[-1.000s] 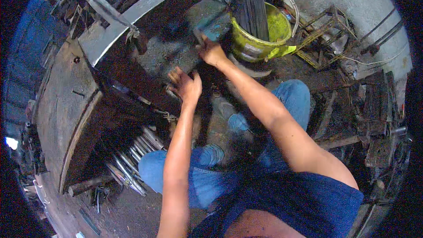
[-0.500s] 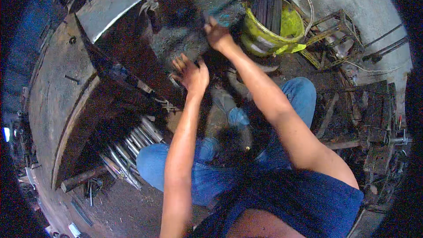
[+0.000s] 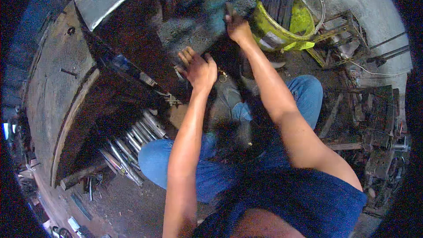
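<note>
A dark grey, rough-faced slab or block (image 3: pixel 187 33) lies in shadow in front of me, with a bluish patch toward its far right part. My left hand (image 3: pixel 200 70) is at its near edge, fingers spread and thumb held apart. Farther forward and to the right, my right hand (image 3: pixel 238 27) rests against the slab with a finger stretched out over it; its other fingers are partly hidden and blurred. Neither hand visibly wraps round anything. Just right of the right hand stands a yellow-green bucket (image 3: pixel 269 35) holding a bundle of dark rods (image 3: pixel 278 4).
A curved metal-topped bench (image 3: pixel 57 92) takes up the left side. Several shiny metal tubes (image 3: pixel 128 145) lie by my left knee. To the right are a rusty angle-iron frame (image 3: pixel 326 57) and dark metal scrap (image 3: pixel 374 110).
The whole view has shifted slightly. My right hand has slid a little to the right along the slab, closer to the bucket. My left hand stays at the near edge.
</note>
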Demonstrator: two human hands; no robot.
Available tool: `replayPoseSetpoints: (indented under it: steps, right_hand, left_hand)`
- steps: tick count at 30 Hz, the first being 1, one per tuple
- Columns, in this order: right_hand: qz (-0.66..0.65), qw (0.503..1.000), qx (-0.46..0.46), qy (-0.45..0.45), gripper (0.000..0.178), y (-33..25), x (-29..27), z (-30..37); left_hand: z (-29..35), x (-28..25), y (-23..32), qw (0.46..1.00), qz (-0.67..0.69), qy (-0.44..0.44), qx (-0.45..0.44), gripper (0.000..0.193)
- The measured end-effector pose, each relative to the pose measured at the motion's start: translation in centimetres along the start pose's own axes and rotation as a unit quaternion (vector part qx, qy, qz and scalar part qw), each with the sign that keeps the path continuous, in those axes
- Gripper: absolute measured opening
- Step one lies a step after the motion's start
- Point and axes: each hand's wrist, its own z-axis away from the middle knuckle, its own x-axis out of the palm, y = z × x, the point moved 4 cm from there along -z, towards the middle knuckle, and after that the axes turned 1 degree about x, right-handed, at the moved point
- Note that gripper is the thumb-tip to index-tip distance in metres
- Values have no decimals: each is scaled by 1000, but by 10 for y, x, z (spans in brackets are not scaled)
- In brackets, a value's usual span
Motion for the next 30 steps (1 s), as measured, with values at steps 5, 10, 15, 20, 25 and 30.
replayPoseSetpoints:
  steps: [5,10,15,20,25,30]
  right_hand:
    - [-8,994,-21,-103,40,-46,3,32]
    - [-40,994,-81,61,35,-33,-2,14]
    - [-35,998,-10,-49,42,-9,22,-3]
    - [-49,984,11,-172,44,-18,48,-6]
    - [-65,990,-16,123,28,8,16,-54]
    - [-53,983,-31,-172,38,-13,80,-11]
  left_hand:
    - [-7,9,-1,998,20,-29,-55,62]
    - [-18,-8,-11,977,175,-45,-110,60]
    - [-18,-9,-2,969,144,-141,-141,64]
    - [-19,-2,-10,990,69,-80,-96,59]
    - [-20,-6,-11,990,75,-36,-110,65]
    - [-15,-20,4,985,144,-16,-90,71]
